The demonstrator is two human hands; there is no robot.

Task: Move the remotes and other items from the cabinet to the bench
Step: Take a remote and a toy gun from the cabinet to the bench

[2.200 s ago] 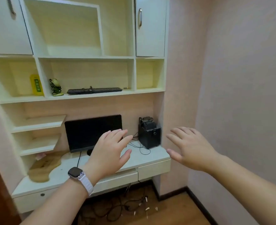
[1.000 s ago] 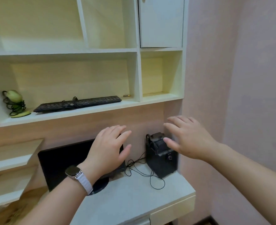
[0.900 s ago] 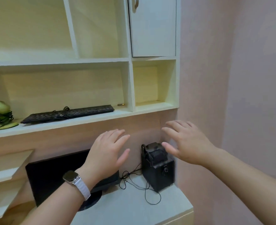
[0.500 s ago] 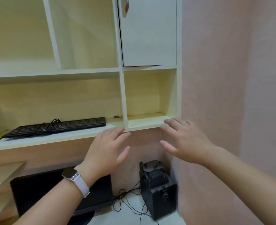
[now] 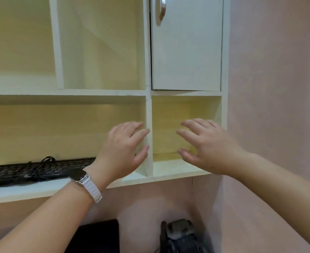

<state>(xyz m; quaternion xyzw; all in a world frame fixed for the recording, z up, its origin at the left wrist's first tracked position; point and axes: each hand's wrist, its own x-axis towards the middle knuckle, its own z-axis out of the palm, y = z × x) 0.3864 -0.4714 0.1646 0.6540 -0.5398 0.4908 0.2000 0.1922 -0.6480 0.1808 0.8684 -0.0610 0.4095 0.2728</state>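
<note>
Cream-white cabinet (image 5: 146, 92) fills the shot as a person holds both hands up, empty, before its lower right corner. The left hand (image 5: 125, 148) and right hand (image 5: 208, 147) hover palms-down w/ fingers straight and spread, gripping nothing. They sit either side of the divider btwn the wide bay (image 5: 59, 128) and the small open cubby (image 5: 187, 115).

No remotes in view. Going by the task, they prob. sit behind the shut door (image 5: 187, 52), directly above the cubby and up from both hands; its contents are hidden. The door's metal handle (image 5: 162, 10) runs upright along the door's left edge, its top cut off by the frame. It stands above the gap btwn the hands, so neither is clearly nearer, tho the right hand sits under the door itself. The reach is likely straight up, then a pull toward the person.

Containers: the cubby shows nothing inside, tho the right hand covers part of its floor. The wide bay holds a black keyboard (image 5: 32, 170) lying lengthwise left-right, cable bundled on top, off to the left of the left hand. The upper open bay (image 5: 103, 52) shows bare walls; its floor can't be seen from below. The counter is out of shot below; only a dark monitor (image 5: 97, 236) and a black device (image 5: 181, 236) peek in.
</note>
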